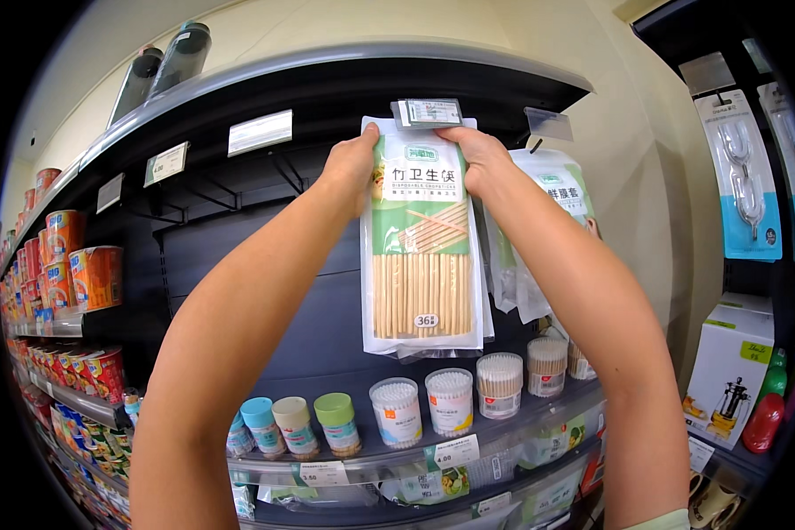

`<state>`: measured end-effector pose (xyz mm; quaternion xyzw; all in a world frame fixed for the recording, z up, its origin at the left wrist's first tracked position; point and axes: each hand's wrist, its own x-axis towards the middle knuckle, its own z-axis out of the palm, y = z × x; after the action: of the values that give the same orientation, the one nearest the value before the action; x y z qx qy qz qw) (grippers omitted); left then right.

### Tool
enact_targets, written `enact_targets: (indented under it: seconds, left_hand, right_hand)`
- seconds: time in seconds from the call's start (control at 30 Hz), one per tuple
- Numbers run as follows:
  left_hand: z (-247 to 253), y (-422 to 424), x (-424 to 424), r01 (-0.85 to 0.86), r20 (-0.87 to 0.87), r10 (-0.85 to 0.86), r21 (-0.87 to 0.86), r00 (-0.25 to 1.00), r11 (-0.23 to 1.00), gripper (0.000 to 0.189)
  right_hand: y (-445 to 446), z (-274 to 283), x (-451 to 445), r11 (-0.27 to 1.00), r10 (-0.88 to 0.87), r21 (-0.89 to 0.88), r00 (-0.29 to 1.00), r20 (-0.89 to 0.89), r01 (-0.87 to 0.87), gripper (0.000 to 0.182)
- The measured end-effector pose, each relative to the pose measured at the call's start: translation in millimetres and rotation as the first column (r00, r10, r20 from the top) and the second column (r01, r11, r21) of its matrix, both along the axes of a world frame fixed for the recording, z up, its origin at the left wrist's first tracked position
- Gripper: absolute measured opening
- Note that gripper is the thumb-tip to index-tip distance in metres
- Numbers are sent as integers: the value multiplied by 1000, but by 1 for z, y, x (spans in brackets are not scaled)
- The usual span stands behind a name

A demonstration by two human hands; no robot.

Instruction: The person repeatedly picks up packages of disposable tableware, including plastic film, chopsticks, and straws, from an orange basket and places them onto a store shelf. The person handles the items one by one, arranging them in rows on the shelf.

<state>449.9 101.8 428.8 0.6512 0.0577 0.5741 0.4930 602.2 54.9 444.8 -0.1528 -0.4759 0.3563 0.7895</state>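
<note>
Both my arms reach up to a clear-fronted pack of disposable bamboo chopsticks (423,291) at a shop rack, upright and facing me. My left hand (352,169) grips its upper left edge, thumb on the front. Across from it, my right hand (480,156) holds the upper right edge. A price tag holder (429,114) overlaps the pack's top, so whether the pack hangs on a hook there is hidden. Behind its lower edge, more packaging shows. Partly covered by my right forearm, a white and green bag (550,173) hangs to the right.
Below stand tubs of cotton swabs (396,414) and capped toothpick jars (337,424) on a shelf (377,467). Bare display hooks (222,195) project at left, near instant noodle cups (96,275). Carded hooks (742,172) and a boxed glass press (729,377) are at right.
</note>
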Motion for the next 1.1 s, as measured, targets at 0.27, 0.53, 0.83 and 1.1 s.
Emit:
enact_targets:
  seconds: [0.27, 0.53, 0.83, 1.1]
  left_hand:
    - [3, -2, 7, -19, -6, 19, -7, 1000, 1000, 41]
    - [-11, 13, 13, -18, -9, 18, -75, 1000, 997, 42]
    - [-46, 18, 14, -245, -198, 285, 205, 938, 948, 46]
    - [-82, 22, 0, -401, -291, 434, 166, 853, 901, 60]
  right_hand:
    - [-8, 11, 3, 994, -60, -92, 995, 74, 67, 19]
    - [14, -2, 15, 994, -12, -109, 998, 59, 19, 20]
    - [21, -21, 4, 951, -303, 75, 951, 60, 299, 30]
    - [48, -61, 1, 563, -826, 229, 553, 111, 794, 52]
